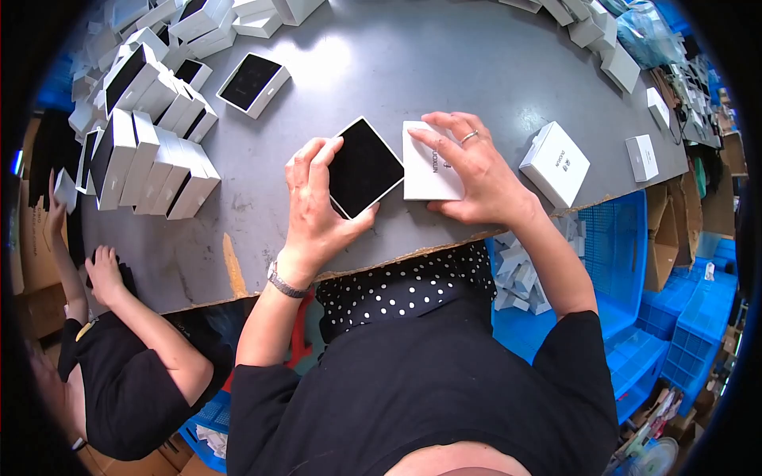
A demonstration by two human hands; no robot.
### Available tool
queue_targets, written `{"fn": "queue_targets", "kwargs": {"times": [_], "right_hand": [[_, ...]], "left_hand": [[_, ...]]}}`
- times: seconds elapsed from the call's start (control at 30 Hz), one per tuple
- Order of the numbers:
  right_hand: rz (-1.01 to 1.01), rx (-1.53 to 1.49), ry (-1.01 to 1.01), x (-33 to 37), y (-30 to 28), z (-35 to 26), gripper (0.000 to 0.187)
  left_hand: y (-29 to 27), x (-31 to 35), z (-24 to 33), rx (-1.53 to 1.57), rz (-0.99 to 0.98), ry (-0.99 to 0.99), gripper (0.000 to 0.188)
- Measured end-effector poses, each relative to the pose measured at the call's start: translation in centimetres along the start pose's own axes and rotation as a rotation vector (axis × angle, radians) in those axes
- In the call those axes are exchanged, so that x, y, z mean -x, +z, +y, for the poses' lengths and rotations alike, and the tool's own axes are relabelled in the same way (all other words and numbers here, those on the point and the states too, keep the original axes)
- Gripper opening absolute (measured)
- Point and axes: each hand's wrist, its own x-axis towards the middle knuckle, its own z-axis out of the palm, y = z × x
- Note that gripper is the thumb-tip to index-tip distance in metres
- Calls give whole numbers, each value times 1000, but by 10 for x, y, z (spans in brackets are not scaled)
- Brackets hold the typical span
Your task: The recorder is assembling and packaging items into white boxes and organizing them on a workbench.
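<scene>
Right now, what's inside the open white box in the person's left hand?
Inside the white box, held in the left hand, a plain black surface shows. Anything beneath that surface is covered, so I cannot see it.

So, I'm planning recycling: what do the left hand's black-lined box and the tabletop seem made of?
Black-lined box: probably matte white card, from its crisp, thin rim; its dull black inside could be foam. Tabletop: smooth grey, glossy by its glare, maybe laminate; worn tan edging suggests wood beneath.
</scene>
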Motion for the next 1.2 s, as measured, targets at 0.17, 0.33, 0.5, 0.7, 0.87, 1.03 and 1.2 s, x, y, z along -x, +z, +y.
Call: {"fn": "queue_targets", "kwargs": {"times": [0.17, 0.33, 0.5, 0.7, 0.87, 1.03, 1.2], "right_hand": [[1, 31, -106, 9, -7, -3, 98], [-11, -77, -163, 7, -7, 5, 98], [-74, -117, -148, 5, -10, 11, 97], [-101, -120, -217, -9, 2, 5, 96], [35, -87, -78, -16, 5, -4, 93], [-17, -78, -88, -19, 1, 8, 93], [-15, -125, -108, -2, -8, 13, 94]], "left_hand": [[-4, 9, 9, 124, -114, 114, 95], [-5, 1, 7, 172, -229, 117, 105], [-11, -8, 3, 332, -426, 29, 107], [-4, -10, -5, 367, -358, 54, 126], [22, -24, 16, 561, 1, -151, 104], [28, -30, 17, 624, -5, -154, 93], [43, -35, 8, 722, -79, -117, 84]]}}
